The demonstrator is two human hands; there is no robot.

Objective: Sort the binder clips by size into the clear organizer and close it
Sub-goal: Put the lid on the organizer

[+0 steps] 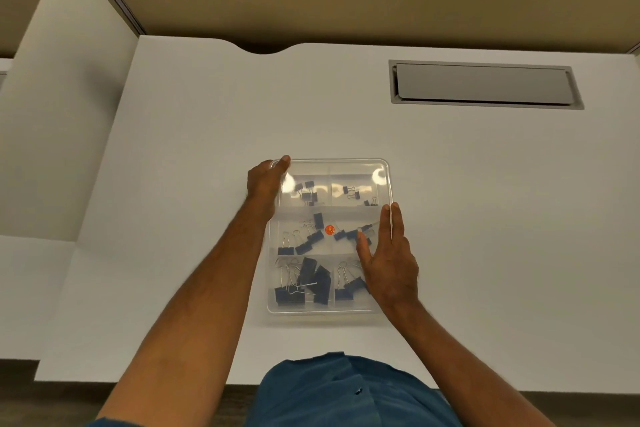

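On the smooth white desk (pixel 173 184) the left hand (pixel 265 180) curls its fingers round the far-left rounded corner of the clear organizer (pixel 388 184), at about 10 o'clock on the box, gripping it. The glossy plastic rectangle lies at the desk's middle, lid down, six compartments showing dark binder clips (pixel 313 279) with wire handles, small at 12 o'clock, large at 6. An orange round sticker (pixel 329 229) marks its centre. The right hand (pixel 389 260) lies flat, fingers straight, on the 3 o'clock edge
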